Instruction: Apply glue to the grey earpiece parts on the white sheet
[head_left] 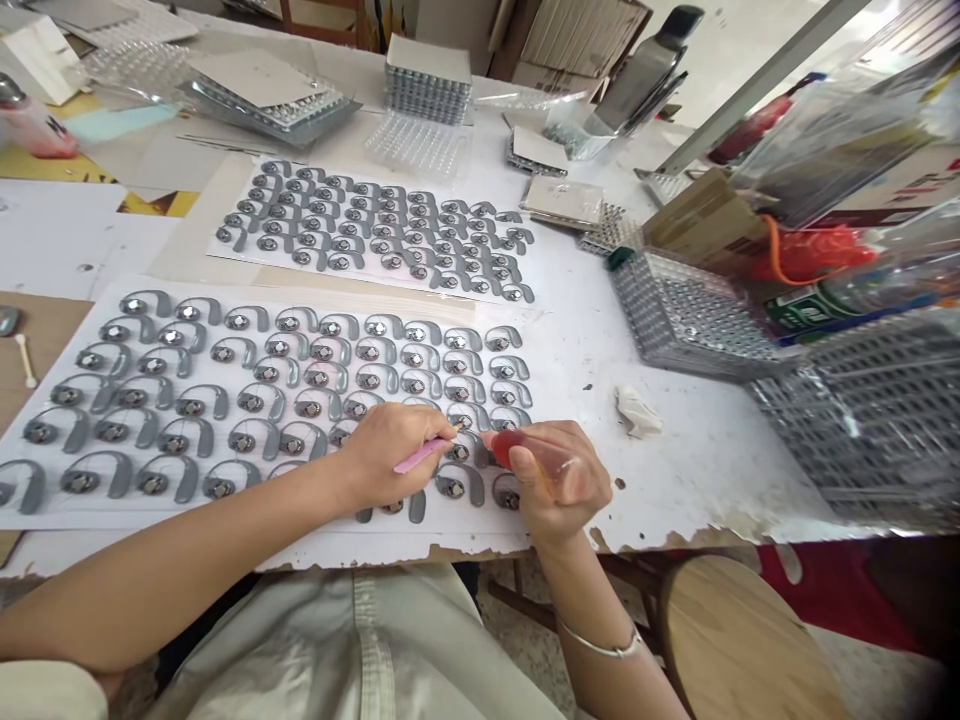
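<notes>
My left hand [390,455] is closed round a thin pink stick [420,456], its tip pointing right over the near row of grey ear-hook parts [247,395]. These parts lie in rows on a white sheet [555,365]. My right hand [559,480] is wrapped round a small clear bottle with a red cap end [508,447], held just right of the stick's tip. Both hands hover over the sheet's front right corner and hide a few parts.
A second white sheet with several grey parts [375,230] lies farther back. Clear blister trays [690,315] and grey mesh baskets [870,420] crowd the right side. A crumpled white wipe [637,412] lies right of the hands. A wooden stool [739,640] stands below the table's worn front edge.
</notes>
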